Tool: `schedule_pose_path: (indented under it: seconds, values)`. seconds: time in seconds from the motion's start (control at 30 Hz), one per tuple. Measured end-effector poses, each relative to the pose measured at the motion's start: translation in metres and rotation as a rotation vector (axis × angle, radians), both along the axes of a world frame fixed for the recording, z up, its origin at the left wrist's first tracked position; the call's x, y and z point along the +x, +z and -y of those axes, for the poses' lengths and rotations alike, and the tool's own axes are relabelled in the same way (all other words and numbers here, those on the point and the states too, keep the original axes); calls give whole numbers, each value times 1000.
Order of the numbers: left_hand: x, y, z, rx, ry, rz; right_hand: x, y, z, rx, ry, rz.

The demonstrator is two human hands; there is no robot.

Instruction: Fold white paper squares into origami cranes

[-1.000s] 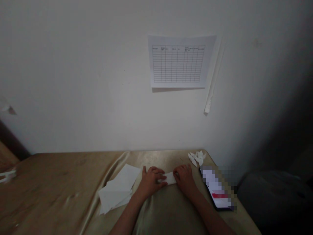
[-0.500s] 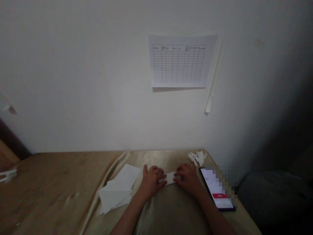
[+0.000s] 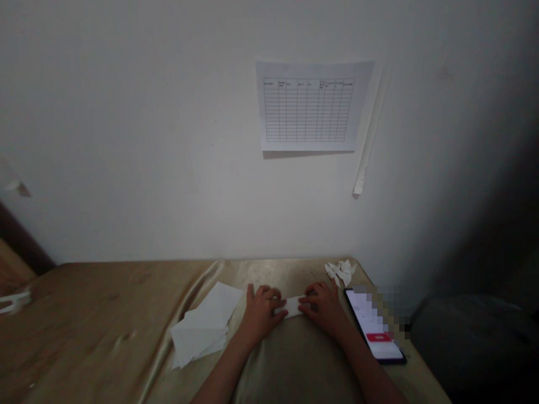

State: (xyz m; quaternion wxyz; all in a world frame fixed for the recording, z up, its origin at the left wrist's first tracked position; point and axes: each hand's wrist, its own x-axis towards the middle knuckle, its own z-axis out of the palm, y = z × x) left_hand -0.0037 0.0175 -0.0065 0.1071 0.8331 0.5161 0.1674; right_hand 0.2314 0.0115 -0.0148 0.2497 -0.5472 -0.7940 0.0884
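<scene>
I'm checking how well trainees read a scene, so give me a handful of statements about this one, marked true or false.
1. Fingers of the left hand and the right hand are at a small white paper strip. True.
2. White scraps lie farther from the person than the phone. True.
3. The phone's screen is completely dark. False: it is lit and shows a red bar.
4. Overlapping white sheets lie to the left of the left hand. True.
5. The white scraps lie between the two hands. False: they lie beyond the right hand, near the far corner.
</scene>
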Motion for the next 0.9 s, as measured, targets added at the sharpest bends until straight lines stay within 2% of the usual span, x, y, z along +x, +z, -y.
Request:
schedule_pose_path:
  seconds: [0.27,0.53,0.9]
  values:
    - [-2,2,3,26,-36,-40,0,7,3,-67,64,-19]
    - [-6,3,0,-4,-28,-18,-2,9,7,-29,56,-36]
    - [-7,6,1,14,-25,-18,-2,8,5,-57,43,-10]
